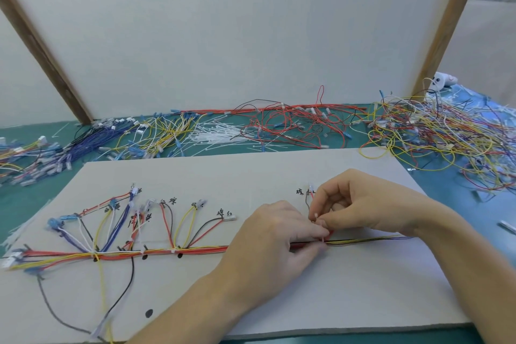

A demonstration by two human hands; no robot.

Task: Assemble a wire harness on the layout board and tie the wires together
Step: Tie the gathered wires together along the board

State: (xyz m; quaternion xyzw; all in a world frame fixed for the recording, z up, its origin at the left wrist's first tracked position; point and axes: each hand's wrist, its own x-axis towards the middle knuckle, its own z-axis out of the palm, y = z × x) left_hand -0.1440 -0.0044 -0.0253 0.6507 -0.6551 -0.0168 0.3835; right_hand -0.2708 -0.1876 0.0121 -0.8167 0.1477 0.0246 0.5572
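Note:
A grey layout board (251, 176) lies flat before me with handwritten labels. Along it runs a wire harness (156, 253), a trunk of red, yellow, black and blue wires with branches fanning up to small connectors at the left. My left hand (276, 234) rests over the trunk and pinches it near the middle. My right hand (360, 204) pinches a thin white cable tie (317, 216) just above the trunk, beside a short black and red branch (309, 197). Fingers hide the point where tie and wires meet.
Beyond the board, on the green mat (16, 201), lie piles of loose blue wires (92, 139), yellow wires (162, 131), white cable ties (220, 134), red wires (293, 123) and a big mixed tangle (446, 134) at the right. A white partition (251, 36) stands behind.

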